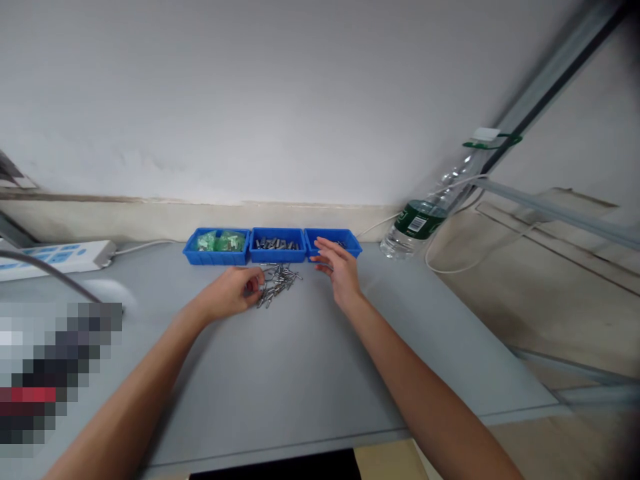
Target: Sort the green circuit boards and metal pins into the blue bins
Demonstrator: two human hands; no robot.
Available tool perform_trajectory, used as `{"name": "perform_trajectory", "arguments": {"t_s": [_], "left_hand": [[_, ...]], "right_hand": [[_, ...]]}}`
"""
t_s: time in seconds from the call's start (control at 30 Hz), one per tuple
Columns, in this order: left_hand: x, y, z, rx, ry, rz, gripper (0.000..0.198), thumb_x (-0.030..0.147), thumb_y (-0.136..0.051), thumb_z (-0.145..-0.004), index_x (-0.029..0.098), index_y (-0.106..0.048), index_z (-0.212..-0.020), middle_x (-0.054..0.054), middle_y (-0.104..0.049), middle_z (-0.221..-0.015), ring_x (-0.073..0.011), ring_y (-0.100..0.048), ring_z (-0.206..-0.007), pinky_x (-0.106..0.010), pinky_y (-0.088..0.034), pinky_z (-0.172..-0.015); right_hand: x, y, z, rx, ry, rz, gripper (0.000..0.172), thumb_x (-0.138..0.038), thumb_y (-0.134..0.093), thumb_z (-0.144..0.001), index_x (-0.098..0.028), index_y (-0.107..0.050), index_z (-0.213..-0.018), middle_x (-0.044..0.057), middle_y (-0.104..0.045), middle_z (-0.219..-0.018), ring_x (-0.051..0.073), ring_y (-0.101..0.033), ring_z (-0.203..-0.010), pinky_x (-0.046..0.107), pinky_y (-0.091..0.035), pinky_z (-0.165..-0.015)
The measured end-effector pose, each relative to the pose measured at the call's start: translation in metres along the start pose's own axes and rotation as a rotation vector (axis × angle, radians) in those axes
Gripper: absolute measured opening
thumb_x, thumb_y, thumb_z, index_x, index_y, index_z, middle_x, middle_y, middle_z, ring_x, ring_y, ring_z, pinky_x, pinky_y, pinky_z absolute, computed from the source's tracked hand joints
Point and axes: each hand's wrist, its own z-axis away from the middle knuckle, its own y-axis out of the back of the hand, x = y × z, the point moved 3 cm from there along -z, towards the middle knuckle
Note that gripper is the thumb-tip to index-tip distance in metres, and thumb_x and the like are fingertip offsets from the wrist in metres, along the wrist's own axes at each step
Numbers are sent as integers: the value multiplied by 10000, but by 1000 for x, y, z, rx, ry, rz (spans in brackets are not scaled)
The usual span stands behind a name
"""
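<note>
In the head view, your left hand [239, 291] curls at nine o'clock of the metal pins [281, 284] piled on the tabletop [280, 380]; whether it grips any, I cannot tell. Your right hand [342, 270], fingers apart, overlaps the rightmost blue bin [345, 235] at two o'clock. Light fingertip contact should limit scattering.

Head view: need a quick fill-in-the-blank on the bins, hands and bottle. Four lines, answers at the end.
1. Of the three blue bins in the row, the ____ one holds green packets.
2. The left hand is at loose metal parts lying in front of the ____ bin of the three.
3. The right hand is nearest the ____ bin of the three.
4. The label on the clear bottle is mainly ____ in colour.

Missing words: leftmost; middle; rightmost; green.
</note>
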Motion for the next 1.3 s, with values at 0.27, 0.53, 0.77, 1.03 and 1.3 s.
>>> {"name": "perform_trajectory", "arguments": {"t_s": [0.27, 0.53, 0.77, 1.03, 1.3], "left_hand": [[-12, -3, -2, 32, -34, -18, 98, 139, -498, -842, 196, -554, -897, -25, -629, -764, -167, -553, -646, -287, -430, -615], [-2, 2, -5, 177, -90, -7, 55, 159, -490, -910, 212, -497, -926, -24, -617, -839, -170, -585, -712, -286, -458, -657], [12, 4, -4, 299, -203, -21, 89, 147, -552, -913, 223, -526, -950, 2, -632, -865, -145, -580, -754, -259, -472, -699], [21, 7, -2, 299, -200, 17, 68, 161, -553, -933, 220, -559, -966, 0, -680, -918, -134, -612, -790, -241, -507, -733], [3, 7, -3, 222, -151, -92, 173, 175, -553, -939, 204, -657, -1074, -65, -710, -1018, -192, -674, -856, -309, -554, -786]], "right_hand": [[3, -6, 3, -64, -13, 23, 368, -339, -743, -675, -228, -781, -1024, 70, -764, -1181, 154, -701, -736, 287, -522, -649], [8, -16, 9, -233, -31, 182, 265, -342, -727, -701, -220, -775, -931, 47, -783, -860, 157, -659, -667, 304, -516, -652], [12, -31, 23, -541, 55, 265, 297, -337, -777, -740, -234, -781, -1018, 33, -779, -863, 160, -667, -705, 328, -532, -727], [14, -37, 31, -661, 4, 205, 248, -395, -832, -731, -247, -819, -931, 27, -788, -850, 145, -665, -701, 303, -521, -711], [6, -25, 20, -397, -5, 160, 216, -372, -794, -717, -238, -817, -885, 51, -793, -898, 160, -668, -715, 311, -519, -696]]}}
